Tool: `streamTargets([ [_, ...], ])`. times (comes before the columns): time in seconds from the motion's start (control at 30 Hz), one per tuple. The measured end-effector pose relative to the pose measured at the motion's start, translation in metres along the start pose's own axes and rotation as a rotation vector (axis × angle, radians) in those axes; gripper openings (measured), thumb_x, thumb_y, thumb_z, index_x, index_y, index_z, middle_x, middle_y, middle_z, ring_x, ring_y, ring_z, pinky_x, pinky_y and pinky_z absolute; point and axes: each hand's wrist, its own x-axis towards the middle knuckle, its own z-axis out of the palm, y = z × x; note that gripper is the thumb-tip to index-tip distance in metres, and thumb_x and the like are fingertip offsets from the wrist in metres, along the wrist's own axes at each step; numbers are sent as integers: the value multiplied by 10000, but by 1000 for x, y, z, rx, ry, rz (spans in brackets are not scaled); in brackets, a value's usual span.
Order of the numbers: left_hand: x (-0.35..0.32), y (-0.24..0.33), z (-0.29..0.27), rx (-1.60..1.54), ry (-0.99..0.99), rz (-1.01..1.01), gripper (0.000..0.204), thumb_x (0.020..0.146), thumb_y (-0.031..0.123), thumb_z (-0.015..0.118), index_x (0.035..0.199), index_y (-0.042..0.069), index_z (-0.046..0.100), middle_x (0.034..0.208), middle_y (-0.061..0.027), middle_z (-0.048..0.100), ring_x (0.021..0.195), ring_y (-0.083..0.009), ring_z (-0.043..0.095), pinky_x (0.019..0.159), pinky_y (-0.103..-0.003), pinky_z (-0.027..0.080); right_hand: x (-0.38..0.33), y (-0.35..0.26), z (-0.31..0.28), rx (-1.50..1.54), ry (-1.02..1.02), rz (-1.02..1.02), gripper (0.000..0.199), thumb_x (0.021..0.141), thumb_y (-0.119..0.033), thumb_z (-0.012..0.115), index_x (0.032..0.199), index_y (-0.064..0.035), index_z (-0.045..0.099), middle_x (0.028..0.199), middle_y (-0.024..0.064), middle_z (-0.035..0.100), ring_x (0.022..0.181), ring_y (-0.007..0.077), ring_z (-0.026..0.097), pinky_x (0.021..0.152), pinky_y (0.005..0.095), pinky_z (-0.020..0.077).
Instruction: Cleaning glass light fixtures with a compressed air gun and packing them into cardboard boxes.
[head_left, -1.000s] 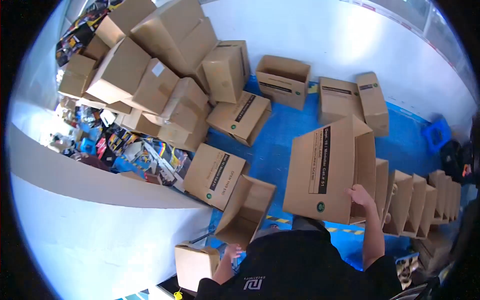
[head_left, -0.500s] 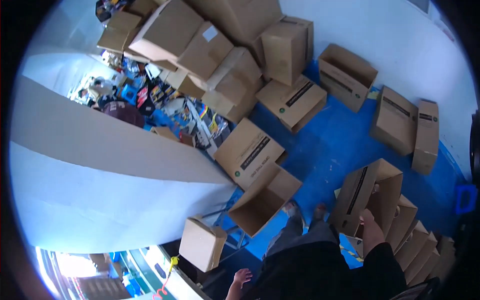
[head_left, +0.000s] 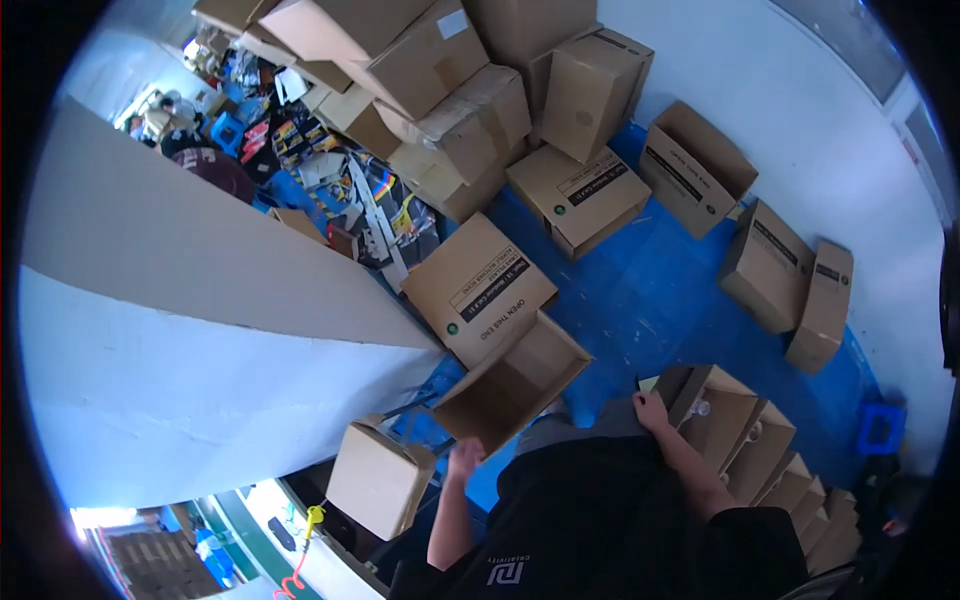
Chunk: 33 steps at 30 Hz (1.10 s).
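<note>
Your left hand [head_left: 465, 457] blurs by the open brown carton [head_left: 510, 385], near left, mouth up, likely for easy access; can't tell its grip. Your right hand [head_left: 650, 410] curls beside the near-right carton row [head_left: 768, 440], probably packed tight for space; grip unclear too.

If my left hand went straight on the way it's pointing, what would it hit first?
Most likely the open carton just ahead of your left hand, though depth is unclear and they may already touch.

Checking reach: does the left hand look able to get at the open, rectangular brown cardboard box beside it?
Probably yes: the left hand is at the lower edge of the open box, with nothing visible between.
</note>
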Motion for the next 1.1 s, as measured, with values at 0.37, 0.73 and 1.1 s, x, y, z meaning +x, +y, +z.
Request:
streamTargets([
  [0.37, -60, -41, 18, -40, 196, -130, 301, 914, 338, 536, 903, 55, 638, 676, -19, 593, 613, -122, 569, 547, -279, 456, 176, -1, -13, 66, -233, 72, 321, 827, -275, 603, 1066, -63, 626, 1002, 186, 651, 952, 368, 612, 820, 439, 482],
  [0.73, -137, 13, 107, 994, -44, -152, 280, 879, 325, 500, 911, 85, 640, 732, -85, 650, 685, -265, 632, 646, -362, 510, 447, -33, 63, -409, -606, -105, 318, 866, -313, 565, 912, -9, 644, 849, 194, 646, 752, 368, 612, 677, 470, 489],
  [1.1, -211, 29, 169, 668, -152, -684, 275, 879, 312, 513, 932, 76, 643, 761, -79, 652, 703, -254, 634, 661, -359, 512, 423, -121, 215, 281, -752, 686, 360, 843, -311, 620, 1142, -112, 602, 1126, 54, 587, 998, 221, 559, 689, 401, 518],
])
